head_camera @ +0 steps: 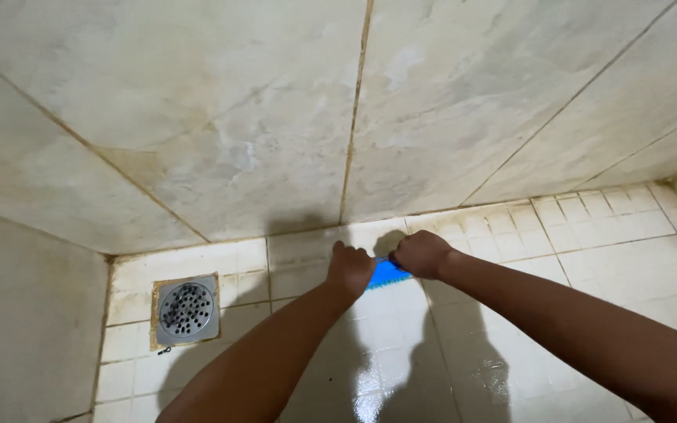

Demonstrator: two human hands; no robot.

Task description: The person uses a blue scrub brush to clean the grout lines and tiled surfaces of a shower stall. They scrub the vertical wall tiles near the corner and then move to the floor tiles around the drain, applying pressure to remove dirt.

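Item 1: blue scrubbing brush point(386, 273), low on the floor point(605, 258) just short of the wall, at picture centre. Only a small part of its blue body shows between the two fists (bristle side appears to face down onto the tiles).

Item 2: left hand point(350, 268), at 9 o'clock of the brush, fingers curled closed around its end.

Item 3: right hand point(421, 254), at 2 o'clock of the brush, fingers likewise closed on it; the two hands sit just beside each other.

Item 4: square metal floor drain point(186, 310), at 8 o'clock of the hands, well apart, set in a stained frame. Its perforated cover shows dark holes; what lies inside cannot be told.

Item 5: wall point(276, 117) of large marbled tiles, at 12 o'clock, grout lines browned.

Item 6: floor of small pale square tiles, wet and glossy toward 6 o'clock.
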